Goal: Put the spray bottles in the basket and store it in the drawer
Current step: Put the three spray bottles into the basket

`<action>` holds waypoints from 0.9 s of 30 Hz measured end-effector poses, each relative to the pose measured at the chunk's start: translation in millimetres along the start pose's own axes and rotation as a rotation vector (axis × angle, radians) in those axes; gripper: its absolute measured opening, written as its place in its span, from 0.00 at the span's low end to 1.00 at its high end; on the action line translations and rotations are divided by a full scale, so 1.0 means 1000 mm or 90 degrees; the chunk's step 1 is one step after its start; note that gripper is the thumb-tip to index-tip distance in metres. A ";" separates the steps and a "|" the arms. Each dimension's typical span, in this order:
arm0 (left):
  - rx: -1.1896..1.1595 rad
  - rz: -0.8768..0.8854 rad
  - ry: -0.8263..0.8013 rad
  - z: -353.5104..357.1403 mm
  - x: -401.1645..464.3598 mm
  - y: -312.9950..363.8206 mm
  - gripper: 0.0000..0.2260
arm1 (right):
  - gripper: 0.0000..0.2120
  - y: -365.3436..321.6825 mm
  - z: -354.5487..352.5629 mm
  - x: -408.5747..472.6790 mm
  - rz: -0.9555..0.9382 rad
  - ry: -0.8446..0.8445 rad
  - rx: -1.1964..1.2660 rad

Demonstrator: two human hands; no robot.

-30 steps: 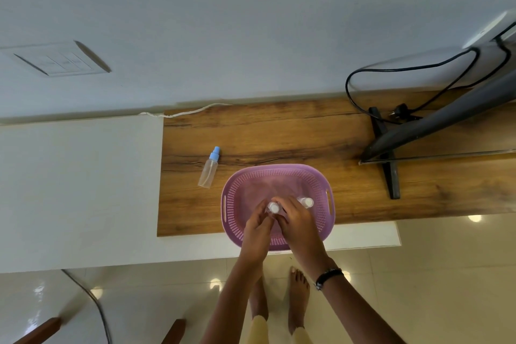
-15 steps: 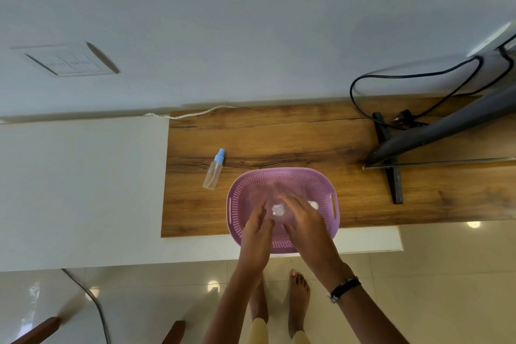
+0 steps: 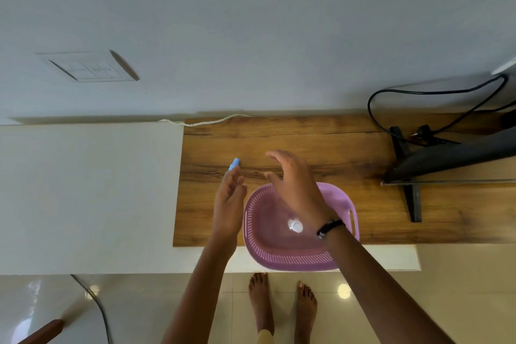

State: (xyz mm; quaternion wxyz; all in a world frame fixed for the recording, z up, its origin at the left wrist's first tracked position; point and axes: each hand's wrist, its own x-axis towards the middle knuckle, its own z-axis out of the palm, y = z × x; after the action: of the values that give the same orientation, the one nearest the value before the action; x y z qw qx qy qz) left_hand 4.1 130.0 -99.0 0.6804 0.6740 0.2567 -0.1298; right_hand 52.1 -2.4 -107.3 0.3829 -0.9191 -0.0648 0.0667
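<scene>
Basket: we see the purple perforated basket (image 3: 282, 254) on the wooden surface (image 3: 321, 148), its near edge hanging over the front of the surface.
Bottle in basket: one w/ a white cap (image 3: 295, 225) shows inside, near the middle; clear body hard to make out, partly under the right wrist.
Bottle outside: the blue-capped spray bottle (image 3: 234, 164) lies on the wood just left of the basket, cap pointing away from us; most of its body is hidden behind the left hand.
Left hand: our left hand (image 3: 229, 204) is over the surface, left of the basket rim, fingers (image 3: 233, 179) straight and loosely together, right at the blue-capped bottle; holding nothing, contact w/ bottle can't be told.
Right hand: our right hand (image 3: 296, 187) hovers above the basket's far-left rim, fingers spread and curled, empty; black band on the wrist.
Rest: black monitor stand (image 3: 410, 195) and cable (image 3: 418, 92) at the right end of the surface; wall switch plate (image 3: 92, 67) upper left; bare feet on the tiled floor below.
</scene>
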 end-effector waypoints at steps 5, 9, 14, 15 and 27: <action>0.009 -0.034 0.073 -0.022 0.031 -0.014 0.16 | 0.19 0.012 0.035 0.040 0.110 -0.071 0.019; 0.066 -0.044 0.074 -0.032 0.052 -0.030 0.15 | 0.19 0.019 0.067 0.063 0.207 -0.124 0.033; 0.190 -0.069 0.035 -0.043 0.071 -0.051 0.23 | 0.17 0.013 0.093 0.080 0.298 -0.171 0.060; 0.236 -0.060 0.023 -0.046 0.074 -0.055 0.25 | 0.18 0.012 0.096 0.083 0.305 -0.181 0.059; 0.397 0.119 0.032 -0.042 0.100 -0.070 0.26 | 0.17 0.020 0.118 0.092 0.337 -0.213 0.112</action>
State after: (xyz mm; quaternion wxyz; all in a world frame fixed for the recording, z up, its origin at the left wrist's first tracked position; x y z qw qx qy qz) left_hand 43.5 184.3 -209.0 0.4435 0.8737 0.1582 -0.1221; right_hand 123.1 81.2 -210.2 0.4143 -0.8437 0.1201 0.3195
